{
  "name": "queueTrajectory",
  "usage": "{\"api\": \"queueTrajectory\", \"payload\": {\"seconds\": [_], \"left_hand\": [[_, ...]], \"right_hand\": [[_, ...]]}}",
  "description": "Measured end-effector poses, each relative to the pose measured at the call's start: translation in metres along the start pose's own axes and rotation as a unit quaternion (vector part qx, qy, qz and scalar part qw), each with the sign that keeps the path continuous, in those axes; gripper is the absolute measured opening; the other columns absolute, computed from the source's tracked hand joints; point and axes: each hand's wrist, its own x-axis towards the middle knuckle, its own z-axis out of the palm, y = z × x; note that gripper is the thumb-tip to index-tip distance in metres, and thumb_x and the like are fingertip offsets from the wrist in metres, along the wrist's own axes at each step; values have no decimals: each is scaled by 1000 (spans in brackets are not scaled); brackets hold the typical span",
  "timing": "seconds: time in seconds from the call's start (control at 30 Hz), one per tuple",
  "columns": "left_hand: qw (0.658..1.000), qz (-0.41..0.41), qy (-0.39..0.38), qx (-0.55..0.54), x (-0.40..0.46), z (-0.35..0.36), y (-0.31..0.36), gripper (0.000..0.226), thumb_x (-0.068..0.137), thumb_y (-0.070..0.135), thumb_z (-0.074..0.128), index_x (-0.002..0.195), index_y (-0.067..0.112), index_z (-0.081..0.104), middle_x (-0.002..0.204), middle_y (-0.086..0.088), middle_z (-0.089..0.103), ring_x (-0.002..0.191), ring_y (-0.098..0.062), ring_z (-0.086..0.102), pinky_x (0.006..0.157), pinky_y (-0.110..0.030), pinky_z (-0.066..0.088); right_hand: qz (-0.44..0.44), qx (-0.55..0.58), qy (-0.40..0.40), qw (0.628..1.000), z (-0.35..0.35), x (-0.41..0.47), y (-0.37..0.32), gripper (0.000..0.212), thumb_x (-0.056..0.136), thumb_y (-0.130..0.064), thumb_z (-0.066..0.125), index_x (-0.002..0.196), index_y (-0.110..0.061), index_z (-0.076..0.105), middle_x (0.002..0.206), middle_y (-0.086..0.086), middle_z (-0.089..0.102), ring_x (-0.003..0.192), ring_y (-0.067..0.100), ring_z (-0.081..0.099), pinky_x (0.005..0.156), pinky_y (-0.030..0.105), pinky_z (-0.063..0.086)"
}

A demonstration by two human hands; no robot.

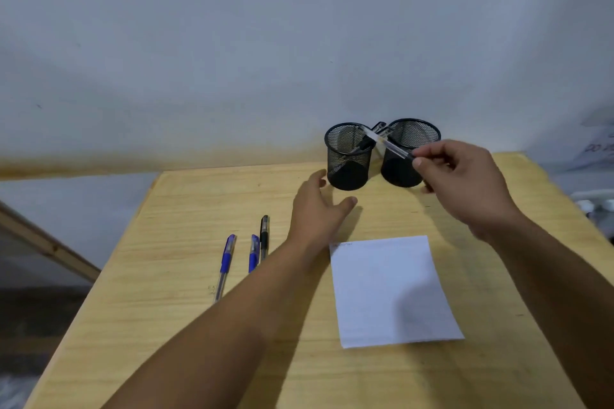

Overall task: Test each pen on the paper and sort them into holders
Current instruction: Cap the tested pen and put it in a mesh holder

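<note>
Now the right hand (465,183) pinches a clear pen (388,144) over the two mesh holders (349,159) at twelve o'clock of the paper (392,292), while the left hand (319,212), fingers spread, reaches near the left holder.

No legible text — only scribbles.

Two mesh pen holders (349,156) (410,151) were set side by side at the far edge of the wooden table (186,276), just before the wall (232,43). A sheet of paper (392,289) was laid nearer, right of centre. Three pens (225,264) (254,252) (264,236) were laid to its left.
</note>
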Motion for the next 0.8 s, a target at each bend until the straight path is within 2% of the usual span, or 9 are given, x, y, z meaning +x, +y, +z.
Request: {"api": "queueTrajectory", "payload": {"seconds": [0.1,0.13,0.2,0.3,0.4,0.57,0.7,0.8], "left_hand": [[997,-3,-2,77,29,8,-5,91,72,47,81,146,14,39,137,-5,57,128,-26,49,105,-39,43],[996,4,4,94,34,11,-5,88,69,51,80,141,15,45,132,-4,61,126,-28,50,101,-39,45],[992,24,24,121,39,16,-2,70,63,60,74,119,23,55,116,2,68,118,-29,53,89,-38,49],[989,29,45,141,39,22,-1,59,59,68,66,103,31,54,100,11,69,110,-22,51,79,-37,50],[987,38,75,136,41,26,-7,49,63,68,61,101,37,56,91,16,69,105,-19,54,77,-36,54],[986,38,79,139,39,27,-7,46,72,61,59,110,36,57,97,12,70,108,-21,45,81,-37,50],[988,34,74,131,39,26,-7,43,73,60,60,109,37,56,95,13,69,107,-19,44,78,-35,50],[989,31,65,126,36,24,-5,40,74,58,60,108,36,56,92,12,68,106,-18,41,76,-35,48]], "right_hand": [[-55,-112,15,992,1,25,-6,6,89,-20,66,92,-23,70,77,-14,63,76,9,59,64,15,41],[-65,-135,13,989,3,32,-7,6,89,-20,66,93,-22,70,77,-15,62,79,9,60,65,14,40],[-83,-171,1,982,8,43,-10,8,88,-20,68,95,-18,70,82,-9,66,85,12,61,70,18,42],[-117,-216,-25,969,18,52,-12,7,87,-23,68,91,-18,72,89,-2,70,88,15,63,74,25,44],[-144,-237,-51,959,28,55,-15,7,89,-22,66,90,-19,73,84,-3,67,84,15,61,67,23,40],[-197,-304,-80,929,43,64,-23,16,90,-20,64,97,-13,76,93,6,69,91,23,63,75,27,43],[-217,-364,-106,900,54,67,-24,20,90,-25,63,99,-13,77,95,12,70,94,31,64,78,37,50],[-207,-379,-124,894,54,63,-23,35,89,-36,64,118,-18,70,113,10,65,106,30,61,87,38,49]]}}
